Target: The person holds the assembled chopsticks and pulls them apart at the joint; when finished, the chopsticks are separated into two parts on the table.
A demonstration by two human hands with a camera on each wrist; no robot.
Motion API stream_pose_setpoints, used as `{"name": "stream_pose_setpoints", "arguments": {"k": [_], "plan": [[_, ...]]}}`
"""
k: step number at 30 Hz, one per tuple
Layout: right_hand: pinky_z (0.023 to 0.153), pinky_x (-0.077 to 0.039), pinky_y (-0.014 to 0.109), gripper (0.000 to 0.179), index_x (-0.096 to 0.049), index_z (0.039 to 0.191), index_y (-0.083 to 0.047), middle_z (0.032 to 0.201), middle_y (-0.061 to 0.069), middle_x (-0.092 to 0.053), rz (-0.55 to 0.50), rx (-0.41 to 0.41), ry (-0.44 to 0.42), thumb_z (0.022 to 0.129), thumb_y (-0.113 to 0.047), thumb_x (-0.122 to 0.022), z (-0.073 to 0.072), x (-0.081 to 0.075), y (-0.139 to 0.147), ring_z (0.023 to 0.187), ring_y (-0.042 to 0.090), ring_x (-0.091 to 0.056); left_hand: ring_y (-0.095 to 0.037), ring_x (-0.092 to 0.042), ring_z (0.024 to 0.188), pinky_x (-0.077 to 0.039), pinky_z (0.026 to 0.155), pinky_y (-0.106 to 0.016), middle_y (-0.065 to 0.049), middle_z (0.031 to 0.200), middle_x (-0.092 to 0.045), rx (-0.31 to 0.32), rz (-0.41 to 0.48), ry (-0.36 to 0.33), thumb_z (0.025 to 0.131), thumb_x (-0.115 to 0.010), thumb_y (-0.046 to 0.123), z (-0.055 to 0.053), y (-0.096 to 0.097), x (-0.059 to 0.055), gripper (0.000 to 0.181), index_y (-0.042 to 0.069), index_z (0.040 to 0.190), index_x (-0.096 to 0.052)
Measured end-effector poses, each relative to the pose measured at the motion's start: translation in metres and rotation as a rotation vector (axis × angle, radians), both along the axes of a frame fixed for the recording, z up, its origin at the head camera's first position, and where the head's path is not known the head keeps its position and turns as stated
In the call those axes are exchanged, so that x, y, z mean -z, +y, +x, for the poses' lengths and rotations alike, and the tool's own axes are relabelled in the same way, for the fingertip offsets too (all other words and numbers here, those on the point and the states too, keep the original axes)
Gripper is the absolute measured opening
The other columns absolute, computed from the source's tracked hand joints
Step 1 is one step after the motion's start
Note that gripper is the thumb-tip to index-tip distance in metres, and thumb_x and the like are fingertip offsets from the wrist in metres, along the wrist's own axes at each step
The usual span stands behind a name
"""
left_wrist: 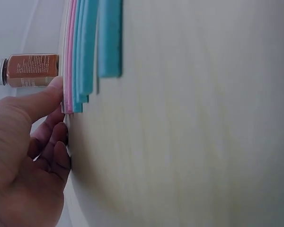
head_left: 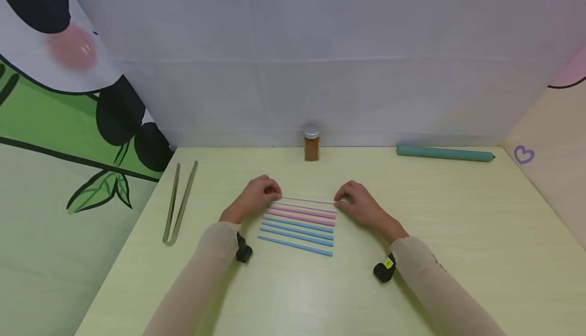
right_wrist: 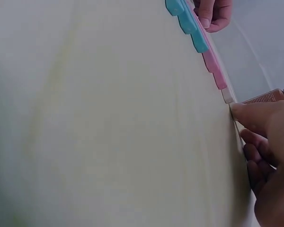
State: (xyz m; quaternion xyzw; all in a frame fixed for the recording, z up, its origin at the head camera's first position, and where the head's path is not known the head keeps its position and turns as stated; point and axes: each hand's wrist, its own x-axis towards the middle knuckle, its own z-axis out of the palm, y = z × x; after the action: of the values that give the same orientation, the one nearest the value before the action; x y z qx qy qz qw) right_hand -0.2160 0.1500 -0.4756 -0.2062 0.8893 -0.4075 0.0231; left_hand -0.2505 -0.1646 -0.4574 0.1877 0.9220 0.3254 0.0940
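Thin coloured sticks lie side by side on the table in a stack of rows. The farthest is a white stick [head_left: 308, 200], its left end pinched by my left hand [head_left: 256, 196] and its right end by my right hand [head_left: 361, 206]. Just nearer lies a second white stick [head_left: 304, 207], then two pink sticks [head_left: 302, 214], then several blue sticks [head_left: 295, 246]. The left ends are staggered; the right ends roughly line up. In the left wrist view, thumb and fingers [left_wrist: 49, 101] meet at the stick ends. The right thumb [right_wrist: 251, 116] touches the white end in the right wrist view.
A small jar [head_left: 312, 148] with a silver lid and brown contents stands at the back of the table. Metal tongs [head_left: 178, 209] lie at the left. A green roll [head_left: 444, 153] rests along the back right edge, before the grey cloth wall [head_left: 343, 97].
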Motion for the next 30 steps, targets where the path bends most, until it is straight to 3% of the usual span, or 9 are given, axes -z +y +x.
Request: {"name": "stream_pose_setpoints", "arguments": {"k": [5, 9, 13, 17, 20, 26, 30], "plan": [[0.096, -0.039, 0.046, 0.006, -0.066, 0.094, -0.01, 0.105, 0.007, -0.06, 0.036, 0.001, 0.031, 0.09, -0.015, -0.066, 0.001, -0.004, -0.002, 0.105, 0.027, -0.052, -0.018, -0.055, 0.089, -0.047, 0.083, -0.034, -0.005, 0.096, -0.061, -0.026, 0.023, -0.004, 0.093, -0.064, 0.016, 0.003, -0.001, -0.004, 0.009, 0.009, 0.095, -0.067], [0.094, -0.044, 0.046, 0.007, -0.064, 0.098, -0.01, 0.101, 0.005, -0.065, 0.028, 0.025, 0.027, 0.092, -0.014, -0.063, 0.005, -0.018, -0.006, 0.102, 0.025, -0.057, -0.018, -0.057, 0.087, -0.048, 0.079, -0.033, -0.005, 0.095, -0.065, -0.054, 0.074, -0.008, 0.094, -0.062, 0.016, 0.009, 0.001, -0.018, 0.01, 0.009, 0.1, -0.064], [0.085, -0.049, 0.038, 0.01, -0.062, 0.103, -0.008, 0.096, 0.003, -0.066, -0.006, 0.015, 0.045, 0.094, -0.013, -0.061, 0.007, -0.033, -0.01, 0.092, 0.019, -0.06, -0.019, -0.059, 0.089, -0.051, 0.081, -0.035, -0.006, 0.097, -0.065, 0.009, 0.063, 0.043, 0.094, -0.061, 0.014, 0.014, 0.008, -0.037, 0.016, 0.007, 0.107, -0.064], [0.077, -0.05, 0.031, 0.013, -0.063, 0.106, -0.009, 0.098, 0.002, -0.066, -0.019, -0.018, 0.062, 0.094, -0.014, -0.062, 0.009, -0.047, -0.015, 0.089, 0.016, -0.059, -0.017, -0.059, 0.088, -0.052, 0.082, -0.034, -0.005, 0.097, -0.064, 0.116, -0.017, 0.089, 0.095, -0.06, 0.014, 0.022, 0.025, -0.053, 0.017, 0.006, 0.109, -0.066], [0.079, -0.051, 0.032, 0.014, -0.065, 0.105, -0.01, 0.101, 0.003, -0.066, -0.015, -0.046, 0.044, 0.093, -0.015, -0.062, 0.012, -0.056, -0.022, 0.091, 0.016, -0.059, -0.016, -0.057, 0.084, -0.051, 0.081, -0.033, -0.004, 0.094, -0.064, 0.155, -0.087, 0.102, 0.094, -0.06, 0.014, 0.029, 0.041, -0.062, 0.015, 0.006, 0.106, -0.066], [0.077, -0.05, 0.031, 0.011, -0.066, 0.102, -0.011, 0.098, 0.001, -0.064, 0.03, -0.089, 0.072, 0.093, -0.017, -0.063, 0.019, -0.065, -0.029, 0.085, 0.014, -0.056, -0.014, -0.054, 0.082, -0.049, 0.079, -0.029, -0.002, 0.092, -0.063, 0.181, -0.084, 0.096, 0.093, -0.062, 0.014, 0.038, 0.064, -0.071, 0.01, 0.007, 0.1, -0.065], [0.074, -0.05, 0.029, 0.012, -0.066, 0.103, -0.011, 0.097, 0.0, -0.065, 0.048, -0.081, 0.125, 0.093, -0.018, -0.063, 0.023, -0.069, -0.03, 0.082, 0.012, -0.056, -0.013, -0.052, 0.078, -0.048, 0.074, -0.026, -0.001, 0.088, -0.06, 0.191, -0.045, 0.145, 0.093, -0.063, 0.015, 0.041, 0.068, -0.07, 0.008, 0.008, 0.097, -0.065]]}}
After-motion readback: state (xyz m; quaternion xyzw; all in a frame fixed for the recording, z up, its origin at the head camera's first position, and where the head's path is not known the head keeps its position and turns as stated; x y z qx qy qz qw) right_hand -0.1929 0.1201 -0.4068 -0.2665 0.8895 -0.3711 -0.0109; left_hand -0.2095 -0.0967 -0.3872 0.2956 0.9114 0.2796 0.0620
